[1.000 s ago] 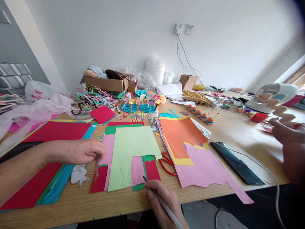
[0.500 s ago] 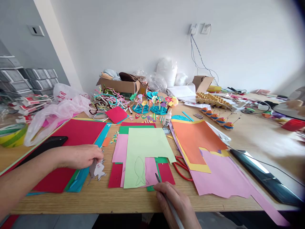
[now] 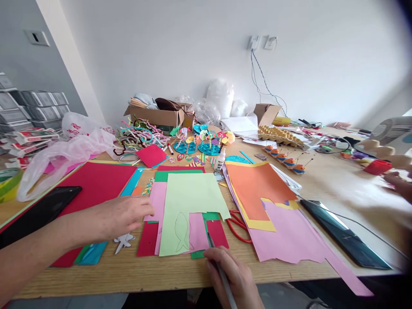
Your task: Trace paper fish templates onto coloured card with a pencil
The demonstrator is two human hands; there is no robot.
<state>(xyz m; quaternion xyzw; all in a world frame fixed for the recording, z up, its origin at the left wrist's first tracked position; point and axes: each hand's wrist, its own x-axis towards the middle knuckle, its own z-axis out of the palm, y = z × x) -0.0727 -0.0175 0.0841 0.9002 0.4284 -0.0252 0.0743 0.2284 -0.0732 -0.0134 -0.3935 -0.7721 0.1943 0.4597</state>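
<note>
My right hand [image 3: 233, 274] grips a grey pencil [image 3: 222, 274], its dark tip over the stacked papers near the table's front edge. To the left of that tip lies a light green sheet [image 3: 196, 193] with a fish outline [image 3: 182, 231] drawn on its lower left part. Pink paper [image 3: 197, 231] and red paper [image 3: 219, 231] show beneath it. My left hand [image 3: 128, 214], fingers stretched out and holding nothing I can see, hovers at the left edge of the stack. White paper cut-outs [image 3: 124, 242] lie just below it, partly covered by the hand.
Coloured sheets [image 3: 106, 176] and a black phone [image 3: 48, 206] lie left. Red-handled scissors [image 3: 238, 225] sit partly under orange paper [image 3: 260, 184]. A glue bottle [image 3: 220, 161] stands behind the stack, before blue paper crafts [image 3: 209, 148]. Another person's hand [image 3: 399, 182] shows at far right.
My left hand has let go of the white cut-outs and moved right to the stack's edge, its fingers opening. The right hand keeps its hold on the pencil. The view has shifted slightly.
</note>
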